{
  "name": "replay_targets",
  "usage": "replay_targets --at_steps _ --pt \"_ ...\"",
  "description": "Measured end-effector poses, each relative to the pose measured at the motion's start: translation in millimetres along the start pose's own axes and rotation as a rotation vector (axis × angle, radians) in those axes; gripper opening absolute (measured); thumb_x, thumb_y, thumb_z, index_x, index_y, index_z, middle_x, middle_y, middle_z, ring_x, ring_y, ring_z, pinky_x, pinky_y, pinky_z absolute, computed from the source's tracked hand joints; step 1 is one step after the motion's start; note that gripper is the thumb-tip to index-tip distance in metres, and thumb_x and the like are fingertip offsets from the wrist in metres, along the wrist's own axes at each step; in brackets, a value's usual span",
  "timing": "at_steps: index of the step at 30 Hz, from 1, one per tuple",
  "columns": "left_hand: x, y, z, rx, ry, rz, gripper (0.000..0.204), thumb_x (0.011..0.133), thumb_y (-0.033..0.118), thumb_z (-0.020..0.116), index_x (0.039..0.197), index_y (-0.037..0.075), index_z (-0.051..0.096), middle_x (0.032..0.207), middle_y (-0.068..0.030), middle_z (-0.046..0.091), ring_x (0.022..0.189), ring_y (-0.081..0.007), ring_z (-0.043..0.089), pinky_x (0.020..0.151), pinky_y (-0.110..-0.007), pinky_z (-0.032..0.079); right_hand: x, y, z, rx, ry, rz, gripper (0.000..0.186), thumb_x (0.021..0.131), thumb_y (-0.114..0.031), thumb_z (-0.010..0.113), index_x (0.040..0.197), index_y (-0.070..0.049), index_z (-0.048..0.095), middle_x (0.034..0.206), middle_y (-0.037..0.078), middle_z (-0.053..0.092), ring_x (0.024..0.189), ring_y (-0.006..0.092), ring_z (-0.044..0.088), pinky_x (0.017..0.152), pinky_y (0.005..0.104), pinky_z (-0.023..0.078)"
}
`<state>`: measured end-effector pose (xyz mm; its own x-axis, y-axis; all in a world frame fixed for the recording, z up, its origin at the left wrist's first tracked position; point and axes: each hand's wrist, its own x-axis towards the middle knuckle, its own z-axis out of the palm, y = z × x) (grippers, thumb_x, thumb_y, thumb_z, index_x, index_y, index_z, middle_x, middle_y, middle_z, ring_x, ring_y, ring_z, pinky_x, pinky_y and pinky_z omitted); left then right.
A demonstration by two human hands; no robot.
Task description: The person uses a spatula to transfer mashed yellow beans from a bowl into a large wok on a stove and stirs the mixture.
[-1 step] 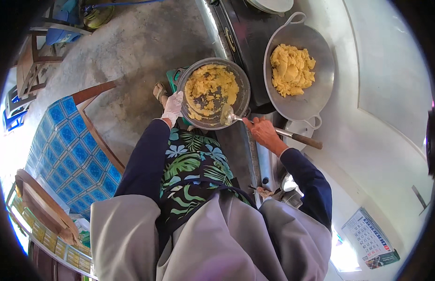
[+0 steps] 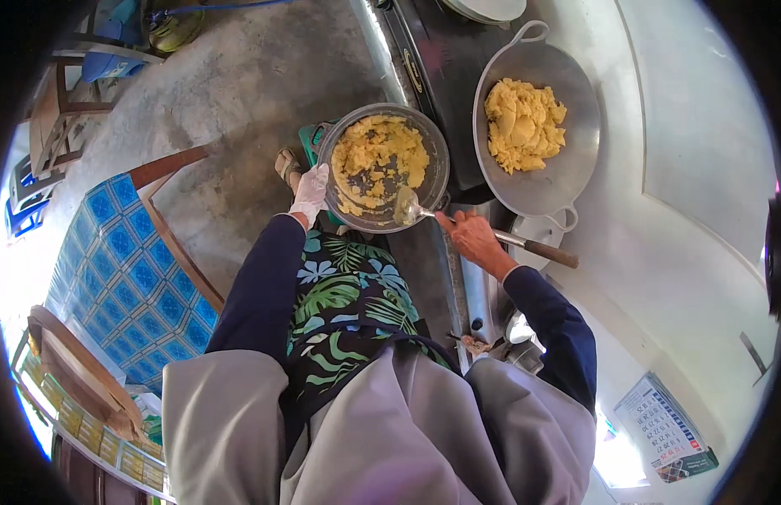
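Observation:
In front of me, a deep grey metal pan (image 2: 442, 160) holds crumbly yellow mash (image 2: 378, 156), spread unevenly so patches of the bottom show. My left hand (image 2: 311, 194), in a thin whitish glove, grips the pan's rim at its lower left. My right hand (image 2: 473, 241), bare, is closed round the metal shaft of a long ladle (image 2: 508, 239) with a brown wooden grip. The ladle's rounded head, smeared with yellow, rests at the pan's lower right edge. To the right stands a large two-handled wok (image 2: 573, 168) with a heaped mound of yellow mash (image 2: 525, 126).
A black stove (image 2: 448, 84) lies beyond the pan, with plates (image 2: 490, 8) at its far end. A blue-patterned table (image 2: 125, 269) stands at left. White wall (image 2: 702, 168) bounds the right side, with a calendar (image 2: 660, 425) near it. My foot in a sandal (image 2: 286, 166) shows beside the pan.

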<state>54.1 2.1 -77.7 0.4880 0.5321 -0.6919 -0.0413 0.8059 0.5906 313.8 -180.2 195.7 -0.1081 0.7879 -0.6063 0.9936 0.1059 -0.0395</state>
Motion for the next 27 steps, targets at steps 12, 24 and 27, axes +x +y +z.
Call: replay_targets --at_steps 12,24,27 --pt "28 -44 -64 1.084 -0.073 0.764 0.039 0.094 0.015 0.04 0.13 -0.001 0.039 0.123 -0.0089 0.05 0.114 -0.0184 0.049 0.092 -0.027 0.04 44 -71 19 0.247 0.153 0.043 0.049 0.078 -0.012 0.053 0.127 -0.011 0.048 0.076 0.014 0.057 0.069 0.0279 0.061 0.057 0.0377 0.049" --pt "3 6 -24 -0.159 -0.082 -0.078 0.04 0.095 0.018 0.037 0.132 0.001 0.038 0.127 -0.0066 0.05 0.114 -0.0169 0.049 0.093 -0.026 0.037 27 7 45 0.661 0.109 0.175 0.033 0.084 -0.022 0.056 0.116 -0.021 0.061 0.09 0.014 0.063 0.086 0.0337 0.059 0.075 0.0421 0.048" --pt "5 -7 -24 0.118 -0.098 -0.012 0.038 0.095 0.028 0.044 0.124 0.003 0.046 0.117 -0.0035 0.054 0.103 -0.0143 0.051 0.086 -0.028 0.041 25 9 36 0.506 -0.178 0.148 0.032 0.084 -0.023 0.056 0.116 -0.022 0.062 0.094 0.012 0.062 0.091 0.0311 0.058 0.076 0.0416 0.047"
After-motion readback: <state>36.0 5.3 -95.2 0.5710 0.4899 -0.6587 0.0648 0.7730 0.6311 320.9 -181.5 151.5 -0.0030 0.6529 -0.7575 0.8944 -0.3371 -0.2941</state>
